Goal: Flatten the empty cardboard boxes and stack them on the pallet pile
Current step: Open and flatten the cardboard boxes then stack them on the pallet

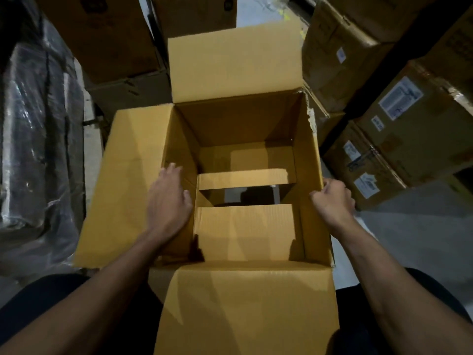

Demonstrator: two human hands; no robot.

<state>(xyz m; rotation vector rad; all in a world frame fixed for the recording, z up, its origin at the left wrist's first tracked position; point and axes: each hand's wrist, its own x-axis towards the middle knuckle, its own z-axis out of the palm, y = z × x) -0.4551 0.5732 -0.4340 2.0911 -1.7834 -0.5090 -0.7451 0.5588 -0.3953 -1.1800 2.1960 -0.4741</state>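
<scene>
A large empty yellow-brown cardboard box (238, 73) stands open in front of me, its top flaps spread outward. Its bottom flaps (245, 226) are parted, and a dark gap shows the floor between them. My left hand (169, 201) lies flat with straight fingers against the inside of the box's left wall. My right hand (332, 198) grips the top edge of the right wall, fingers curled over it.
Stacked brown cartons with white labels (394, 119) rise on the right. More cartons (107, 37) stand behind the box at the left. A dark load wrapped in plastic film (38, 137) fills the left side. Grey floor (414, 226) shows at the right.
</scene>
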